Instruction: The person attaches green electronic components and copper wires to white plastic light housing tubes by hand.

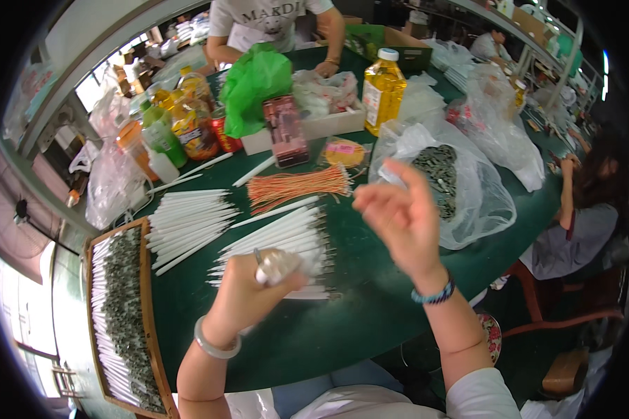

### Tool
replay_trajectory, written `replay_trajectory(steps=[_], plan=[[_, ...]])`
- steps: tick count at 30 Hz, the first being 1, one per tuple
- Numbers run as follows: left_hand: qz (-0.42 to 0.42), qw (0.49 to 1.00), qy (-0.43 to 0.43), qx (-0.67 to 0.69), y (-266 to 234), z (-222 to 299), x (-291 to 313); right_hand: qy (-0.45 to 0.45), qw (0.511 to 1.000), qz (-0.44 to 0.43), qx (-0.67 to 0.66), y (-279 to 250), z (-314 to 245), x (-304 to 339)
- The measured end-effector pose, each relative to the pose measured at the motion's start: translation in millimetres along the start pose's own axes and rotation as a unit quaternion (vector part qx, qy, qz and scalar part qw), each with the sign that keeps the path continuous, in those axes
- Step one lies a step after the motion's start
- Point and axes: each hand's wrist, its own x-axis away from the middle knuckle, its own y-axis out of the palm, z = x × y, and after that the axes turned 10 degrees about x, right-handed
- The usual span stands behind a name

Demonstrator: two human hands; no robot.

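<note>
My left hand (248,290) is closed around a small bundle of white tubes (278,267), seen nearly end-on and blurred. My right hand (405,220) is raised to the right of it, fingers bent and apart, with nothing visible in them; motion smears the fingertips. Under and beyond my left hand lies a fanned pile of white tubes (286,234) with dark metal tips at their right ends. Another pile of plain white tubes (189,223) sits to its left. Behind them is a bundle of orange wires (297,187). Small dark metal parts (437,174) fill a clear plastic bag (486,213) beyond my right hand.
A wooden tray (152,321) at the left holds tightly packed tipped tubes. Toward the back stand a phone (285,131), a yellow liquid bottle (383,94), a green bag (255,84) and several drink bottles (192,126). One person works opposite; another sits at the right.
</note>
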Motion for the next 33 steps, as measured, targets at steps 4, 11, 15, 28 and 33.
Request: replay_trajectory(steps=[4,11,15,28,33], plan=[[-0.056,0.942,0.058,-0.327,11,-22,-2,0.008,0.877,0.062,0.476,-116,49,-43],[-0.05,0.923,0.078,-0.374,18,-58,-13,0.108,0.669,-0.036,0.735,-191,116,-33],[-0.051,0.923,0.055,-0.379,15,-50,-12,0.031,0.68,0.007,0.732,-186,112,-29],[0.1,0.985,-0.069,0.12,15,16,-2,0.175,0.978,-0.071,-0.087,-8,-2,11],[0.114,0.961,-0.052,0.246,28,1,-5,0.124,0.983,-0.061,-0.122,30,-3,17]])
